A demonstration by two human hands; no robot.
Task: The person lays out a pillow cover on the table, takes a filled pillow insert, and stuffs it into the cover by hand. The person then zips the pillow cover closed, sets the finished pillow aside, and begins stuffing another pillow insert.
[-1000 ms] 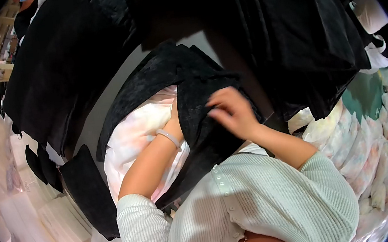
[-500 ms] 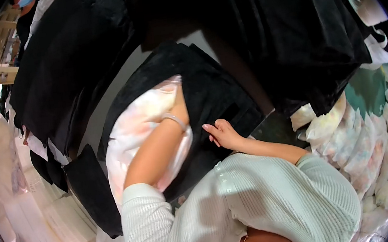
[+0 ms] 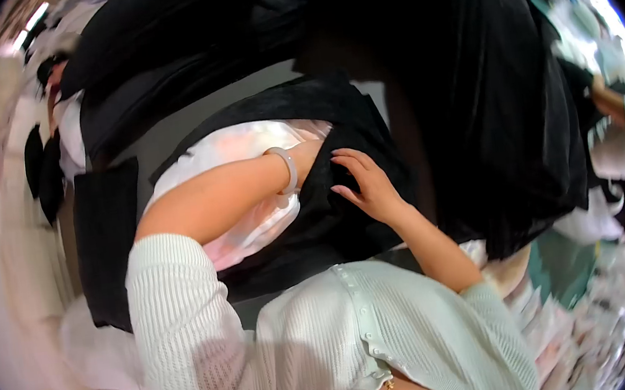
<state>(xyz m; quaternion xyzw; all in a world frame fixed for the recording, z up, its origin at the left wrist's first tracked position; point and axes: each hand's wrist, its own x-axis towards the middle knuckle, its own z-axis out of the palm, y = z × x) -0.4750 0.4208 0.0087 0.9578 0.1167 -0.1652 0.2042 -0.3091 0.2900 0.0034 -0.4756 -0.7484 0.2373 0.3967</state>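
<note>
A black fabric cover (image 3: pixel 275 276) lies in front of me, its opening spread around a soft, white pillow-like bundle (image 3: pixel 218 145) with pastel blotches. My left hand (image 3: pixel 308 157), with a pale bangle on the wrist, reaches over the bundle into the opening; its fingers are hidden under the black fabric. At the opening's right edge, my right hand (image 3: pixel 373 188) has its fingers and thumb curled on the cover, with dark fabric bunched between them. The bundle sits partly inside the cover, and its lower left side shows outside.
Large heaps of black fabric (image 3: pixel 486 98) stand at the back and right on a grey surface (image 3: pixel 194 104). A flat black piece (image 3: pixel 110 241) hangs at the left. Pale bundles (image 3: pixel 560 336) are piled at lower right. Another person (image 3: pixel 56 74) is at far left, and another person's arm (image 3: pixel 609 101) shows at far right.
My view has shifted. My right hand has gone from a loose fist over the cover to fingers and thumb at the opening's edge. My left hand stays inside the opening.
</note>
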